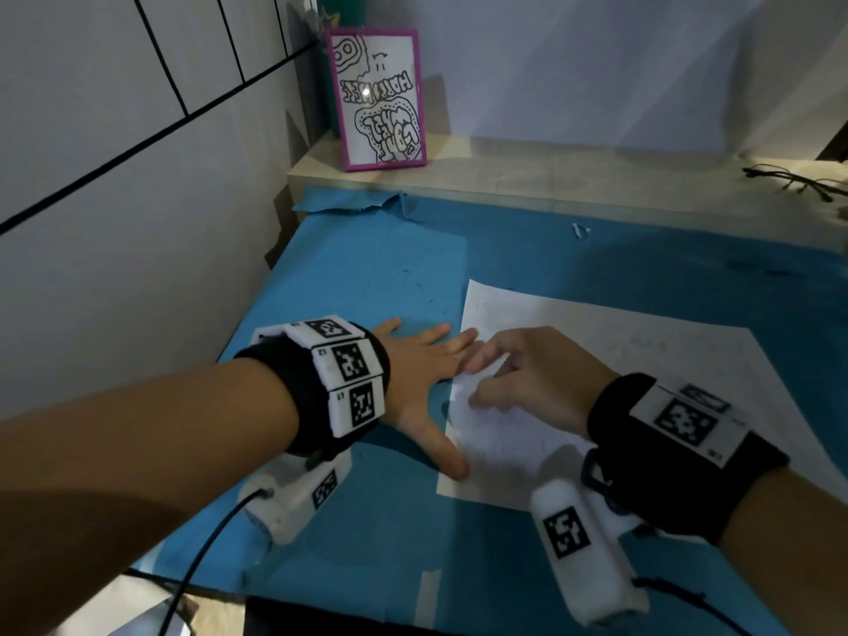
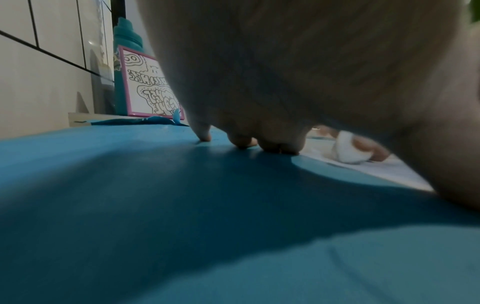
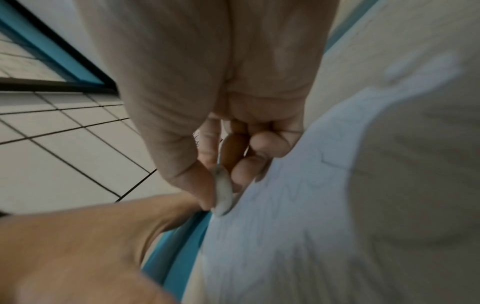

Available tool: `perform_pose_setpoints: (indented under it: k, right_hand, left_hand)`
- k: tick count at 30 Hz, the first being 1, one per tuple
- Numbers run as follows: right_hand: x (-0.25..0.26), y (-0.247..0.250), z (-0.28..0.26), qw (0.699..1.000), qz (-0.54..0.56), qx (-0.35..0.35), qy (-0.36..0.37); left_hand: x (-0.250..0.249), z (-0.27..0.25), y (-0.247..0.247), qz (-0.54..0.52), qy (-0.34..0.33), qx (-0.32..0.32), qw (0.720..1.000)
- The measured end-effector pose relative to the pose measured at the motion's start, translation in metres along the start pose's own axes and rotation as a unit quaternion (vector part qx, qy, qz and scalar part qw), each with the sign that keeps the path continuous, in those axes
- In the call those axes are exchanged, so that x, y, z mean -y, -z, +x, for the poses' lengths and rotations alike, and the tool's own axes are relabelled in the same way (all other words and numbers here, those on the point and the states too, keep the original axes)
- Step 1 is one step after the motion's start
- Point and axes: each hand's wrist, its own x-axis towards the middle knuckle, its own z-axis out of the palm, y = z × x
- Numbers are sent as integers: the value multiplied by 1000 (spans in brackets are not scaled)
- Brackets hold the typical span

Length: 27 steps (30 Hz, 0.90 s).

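A white sheet of paper (image 1: 619, 360) with faint pencil marks lies on the blue table cover (image 1: 390, 268). My left hand (image 1: 422, 374) lies flat with spread fingers, mostly on the blue cover. Its thumb and longest fingertips rest on the sheet's left edge. In the left wrist view its fingertips (image 2: 241, 142) press down. My right hand (image 1: 518, 374) hovers over the sheet's left part with curled fingers. In the right wrist view it (image 3: 228, 164) pinches a small white eraser-like piece (image 3: 223, 193) that touches the paper (image 3: 298, 236). The same white piece (image 2: 349, 153) shows in the left wrist view.
A pink-framed drawing (image 1: 378, 98) leans on a light wooden ledge (image 1: 504, 176) at the back, with a teal bottle (image 2: 127, 61) behind it. A tiled wall (image 1: 114, 130) borders the left. Black cables (image 1: 794, 181) lie at the back right. The blue cover's back edge (image 1: 367, 204) is torn.
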Motion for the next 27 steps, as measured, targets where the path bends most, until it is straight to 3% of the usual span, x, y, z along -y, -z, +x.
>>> perform_pose_setpoints:
  k: [3,7,11,15,19,24,27]
  right_hand:
    - [2,-2,0,999,27,-26,3]
    - [4,-5,-7,999,23,38,-1]
    - [4,1,3,1000,1,-25,-5]
    - [6,-5,-7,998,13,56,-1]
    - [0,3,0,1000,0,-27,-1]
    - [-1,-3,-11,998,7,53,20]
    - [-5,4,-5,1000,-25,-7,10]
  left_hand:
    - [0,1,0,1,3,5,1000]
    - [1,1,0,7,3,5,1000]
    - [0,0,1,2,5,9,1000]
    - [-2,-1,3,6,5,7,1000]
    - [-3,-2,3,9,7,10,1000]
    - [-3,-3,3,4,8,8,1000]
    - [-4,-3,3,1,11,11,1000]
